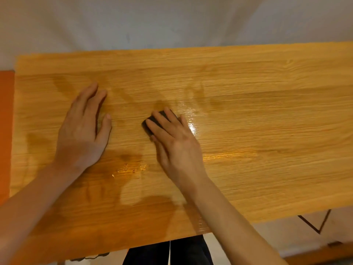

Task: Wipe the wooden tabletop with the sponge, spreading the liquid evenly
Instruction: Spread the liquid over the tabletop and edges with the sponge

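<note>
Mid-wipe, the right hand (172, 138) pressed flat fingers on the sponge (150, 121) (left hand (84, 129) open, bracing the tabletop (267, 111)), with glossy streaks toward the near edge seemingly next.

Plain room: wooden tabletop (248, 111) against bare pale wall (172, 20)

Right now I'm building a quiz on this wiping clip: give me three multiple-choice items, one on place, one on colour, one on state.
1. Where is the sponge?
A under the right hand
B under the left hand
C on the floor

2. What colour is the sponge?
A yellow
B dark
C white

3. How does the left hand lie?
A in a fist
B gripping the table edge
C flat on the tabletop

Answers: 1 A, its fingers cover it; 2 B, nearly black against the wood; 3 C, its fingers are straight.
</note>
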Demonstrator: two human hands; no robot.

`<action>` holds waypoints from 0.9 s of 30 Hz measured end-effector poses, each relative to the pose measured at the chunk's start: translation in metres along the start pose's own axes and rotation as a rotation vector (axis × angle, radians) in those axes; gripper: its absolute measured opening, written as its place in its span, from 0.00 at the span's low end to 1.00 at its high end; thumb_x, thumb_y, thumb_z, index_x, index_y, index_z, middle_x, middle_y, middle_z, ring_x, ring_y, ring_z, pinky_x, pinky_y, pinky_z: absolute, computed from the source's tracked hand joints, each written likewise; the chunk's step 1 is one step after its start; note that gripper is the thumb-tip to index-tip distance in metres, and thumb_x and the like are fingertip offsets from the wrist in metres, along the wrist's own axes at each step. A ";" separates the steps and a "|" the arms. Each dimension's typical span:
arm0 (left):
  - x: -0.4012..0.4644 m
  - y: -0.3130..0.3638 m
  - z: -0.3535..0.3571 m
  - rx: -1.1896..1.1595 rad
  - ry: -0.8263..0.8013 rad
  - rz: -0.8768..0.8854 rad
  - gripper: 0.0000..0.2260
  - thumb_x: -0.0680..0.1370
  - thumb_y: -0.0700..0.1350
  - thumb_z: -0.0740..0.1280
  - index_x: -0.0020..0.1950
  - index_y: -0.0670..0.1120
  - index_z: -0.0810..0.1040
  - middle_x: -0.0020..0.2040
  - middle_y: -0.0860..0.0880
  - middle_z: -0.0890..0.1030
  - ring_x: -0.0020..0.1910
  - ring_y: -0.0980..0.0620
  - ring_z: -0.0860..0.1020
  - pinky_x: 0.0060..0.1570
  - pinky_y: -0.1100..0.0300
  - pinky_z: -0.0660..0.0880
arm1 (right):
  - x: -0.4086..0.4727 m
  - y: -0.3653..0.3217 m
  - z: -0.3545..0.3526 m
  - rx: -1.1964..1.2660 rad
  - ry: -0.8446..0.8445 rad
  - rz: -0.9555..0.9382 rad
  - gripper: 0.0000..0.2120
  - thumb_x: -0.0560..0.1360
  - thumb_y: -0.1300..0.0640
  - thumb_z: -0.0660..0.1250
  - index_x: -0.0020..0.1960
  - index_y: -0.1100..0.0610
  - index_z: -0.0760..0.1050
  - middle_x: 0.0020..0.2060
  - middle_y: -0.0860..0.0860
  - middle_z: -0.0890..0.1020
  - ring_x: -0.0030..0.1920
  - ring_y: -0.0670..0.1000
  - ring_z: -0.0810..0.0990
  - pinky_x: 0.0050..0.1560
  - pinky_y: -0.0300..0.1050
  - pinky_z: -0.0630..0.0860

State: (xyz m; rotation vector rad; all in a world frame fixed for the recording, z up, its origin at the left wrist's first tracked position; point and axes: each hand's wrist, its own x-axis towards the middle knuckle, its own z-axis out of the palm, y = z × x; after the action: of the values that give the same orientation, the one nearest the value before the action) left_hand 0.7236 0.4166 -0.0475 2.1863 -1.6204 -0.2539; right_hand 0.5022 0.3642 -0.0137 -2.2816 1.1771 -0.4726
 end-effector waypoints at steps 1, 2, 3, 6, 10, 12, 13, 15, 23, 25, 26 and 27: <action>0.001 0.000 0.000 -0.007 0.000 -0.004 0.24 0.83 0.52 0.55 0.78 0.44 0.65 0.80 0.46 0.63 0.79 0.46 0.60 0.77 0.49 0.60 | -0.006 0.016 -0.014 -0.003 -0.006 0.011 0.16 0.80 0.61 0.64 0.67 0.56 0.75 0.69 0.52 0.74 0.74 0.53 0.65 0.77 0.51 0.55; 0.001 0.000 0.000 -0.012 0.003 0.001 0.24 0.84 0.52 0.55 0.78 0.44 0.66 0.80 0.46 0.63 0.79 0.45 0.61 0.77 0.50 0.60 | -0.015 0.034 -0.029 -0.005 0.027 0.061 0.16 0.80 0.62 0.63 0.67 0.56 0.75 0.69 0.52 0.74 0.74 0.52 0.65 0.77 0.52 0.55; 0.001 0.000 0.001 -0.011 0.009 0.014 0.24 0.84 0.52 0.55 0.78 0.43 0.66 0.79 0.45 0.63 0.79 0.45 0.61 0.77 0.51 0.59 | -0.024 0.052 -0.044 -0.002 0.085 0.141 0.16 0.80 0.63 0.63 0.67 0.57 0.75 0.69 0.52 0.74 0.74 0.51 0.65 0.77 0.55 0.56; -0.001 0.002 0.001 0.007 0.028 0.034 0.23 0.84 0.49 0.56 0.77 0.42 0.66 0.79 0.43 0.64 0.78 0.44 0.62 0.77 0.53 0.58 | -0.034 0.075 -0.061 0.047 0.274 0.372 0.16 0.80 0.63 0.63 0.67 0.59 0.74 0.69 0.52 0.74 0.75 0.51 0.64 0.76 0.58 0.57; 0.000 0.006 -0.001 0.000 0.012 0.012 0.24 0.83 0.49 0.56 0.77 0.42 0.67 0.79 0.44 0.64 0.79 0.44 0.61 0.78 0.50 0.58 | 0.003 0.022 -0.010 0.066 0.261 0.291 0.13 0.79 0.60 0.65 0.63 0.57 0.78 0.65 0.52 0.77 0.72 0.53 0.68 0.77 0.47 0.57; 0.000 0.007 -0.002 0.002 0.005 0.003 0.24 0.83 0.49 0.56 0.77 0.42 0.67 0.80 0.44 0.64 0.79 0.45 0.61 0.78 0.50 0.58 | 0.018 -0.008 0.016 0.082 0.170 0.141 0.12 0.79 0.56 0.67 0.61 0.56 0.80 0.64 0.51 0.79 0.71 0.51 0.69 0.76 0.46 0.58; 0.000 0.008 -0.002 0.007 0.006 0.004 0.24 0.83 0.49 0.56 0.77 0.42 0.67 0.80 0.45 0.64 0.79 0.45 0.61 0.79 0.50 0.58 | 0.023 -0.013 0.018 0.086 0.119 0.072 0.12 0.78 0.54 0.67 0.60 0.56 0.80 0.63 0.51 0.80 0.71 0.51 0.70 0.76 0.46 0.58; 0.000 0.007 -0.002 0.011 0.011 0.018 0.24 0.83 0.50 0.56 0.77 0.41 0.68 0.79 0.44 0.64 0.79 0.45 0.62 0.78 0.49 0.59 | 0.026 0.002 0.004 0.071 0.042 -0.006 0.13 0.78 0.54 0.68 0.60 0.56 0.81 0.63 0.51 0.80 0.70 0.50 0.71 0.76 0.46 0.59; 0.002 0.002 0.002 -0.002 0.026 0.068 0.23 0.83 0.48 0.57 0.76 0.39 0.68 0.78 0.42 0.66 0.78 0.42 0.64 0.76 0.41 0.63 | 0.004 0.051 -0.036 0.071 0.369 0.442 0.13 0.79 0.59 0.66 0.62 0.58 0.79 0.64 0.51 0.78 0.72 0.50 0.68 0.75 0.51 0.63; 0.001 0.003 0.001 -0.008 0.028 0.062 0.23 0.83 0.48 0.57 0.76 0.39 0.69 0.78 0.42 0.66 0.78 0.42 0.64 0.75 0.40 0.64 | 0.022 0.015 -0.003 0.064 0.297 0.302 0.12 0.79 0.60 0.66 0.61 0.57 0.79 0.64 0.52 0.78 0.71 0.51 0.69 0.76 0.44 0.60; 0.001 0.004 0.000 -0.011 0.028 0.051 0.23 0.83 0.48 0.57 0.76 0.39 0.69 0.78 0.42 0.66 0.78 0.42 0.64 0.75 0.40 0.64 | 0.030 -0.004 0.014 0.066 0.237 0.216 0.12 0.79 0.59 0.66 0.61 0.57 0.79 0.64 0.52 0.79 0.71 0.52 0.69 0.76 0.44 0.59; 0.001 0.005 0.000 -0.010 0.025 0.040 0.23 0.83 0.48 0.57 0.76 0.40 0.69 0.78 0.42 0.66 0.78 0.43 0.63 0.75 0.40 0.64 | 0.035 -0.019 0.026 0.057 0.175 0.136 0.12 0.79 0.58 0.66 0.61 0.57 0.79 0.64 0.52 0.79 0.71 0.52 0.70 0.76 0.45 0.59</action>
State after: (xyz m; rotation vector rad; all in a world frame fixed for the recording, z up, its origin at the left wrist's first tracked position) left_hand 0.7196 0.4147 -0.0451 2.1391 -1.6432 -0.2214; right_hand 0.5472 0.3522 -0.0210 -2.1290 1.3754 -0.6550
